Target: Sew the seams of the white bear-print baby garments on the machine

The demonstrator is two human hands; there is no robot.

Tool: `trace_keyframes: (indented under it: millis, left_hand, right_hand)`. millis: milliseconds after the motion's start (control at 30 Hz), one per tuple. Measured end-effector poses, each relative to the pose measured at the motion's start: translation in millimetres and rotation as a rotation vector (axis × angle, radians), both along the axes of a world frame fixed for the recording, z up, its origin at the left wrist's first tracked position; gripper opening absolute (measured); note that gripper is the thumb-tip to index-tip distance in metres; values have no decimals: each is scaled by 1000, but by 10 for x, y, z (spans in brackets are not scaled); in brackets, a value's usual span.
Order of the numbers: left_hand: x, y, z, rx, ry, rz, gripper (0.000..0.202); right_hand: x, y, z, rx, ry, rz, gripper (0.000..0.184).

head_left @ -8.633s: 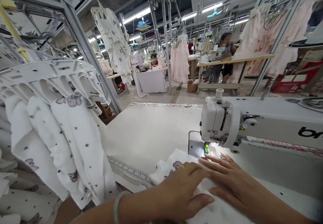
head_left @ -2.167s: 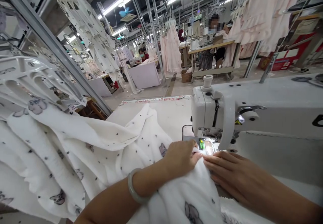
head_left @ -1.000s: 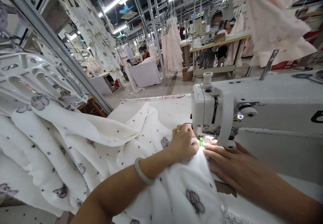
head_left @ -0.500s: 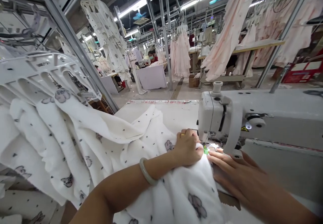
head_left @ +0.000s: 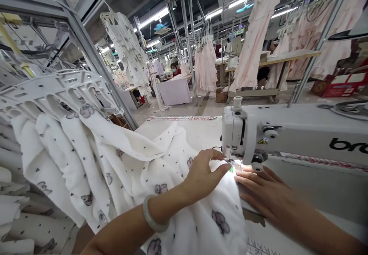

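Observation:
A white printed fabric (head_left: pixel 149 170) with small grey animal figures lies bunched across the sewing table and runs up to the needle of a white sewing machine (head_left: pixel 287 132). My left hand (head_left: pixel 204 176) rests on a raised fold of this fabric just left of the needle, fingers curled and pinching the cloth. A pale bangle sits on that wrist. My right hand (head_left: pixel 264 193) lies flat, fingers stretched, pressing the fabric on the machine bed right below the needle.
More of the same printed cloth hangs from a white plastic hanger rack (head_left: pixel 57 90) at the left. A grey metal post (head_left: pixel 94 59) slants behind it. Pink garments (head_left: pixel 207 65) hang beyond, and a person sits at a far table (head_left: pixel 174 90).
Since a second ago the machine head sits a little further right in view and my left hand has slid slightly back from the needle. A hanging pink garment has swung across the back right.

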State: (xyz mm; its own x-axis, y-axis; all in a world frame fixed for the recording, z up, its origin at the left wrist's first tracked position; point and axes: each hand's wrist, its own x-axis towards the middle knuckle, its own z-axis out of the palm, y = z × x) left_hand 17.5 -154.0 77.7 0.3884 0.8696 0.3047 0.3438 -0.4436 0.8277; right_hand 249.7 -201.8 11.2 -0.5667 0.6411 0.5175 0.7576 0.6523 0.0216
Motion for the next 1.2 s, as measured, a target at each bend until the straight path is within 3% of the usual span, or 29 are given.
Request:
trace_keyframes:
  millis: [100,233,400,667,1000,1200]
  left_hand:
    - [147,-50,-44,-126,-159,84,22]
    - [328,-13,-114,-172,-339,156,13]
    - [346,-45,-166,-219,-461,109,19]
    - [344,-50,-256,-358,-655,68,28]
    - [471,39,-388,-246,-555,157,11]
    - [500,45,-429,-47,-300,237,10]
  right_hand:
    - [17,2,-29,-47,-4,-6,41]
    - [36,-4,-58,-98,38,-21,39]
    - [35,-20,-42,-151,68,-23,30]
    - [20,-29,2,-195,95,-4,32]
    - [22,-10,-42,-197,92,5,37]
    - [63,44,-160,-213,106,-8,39]
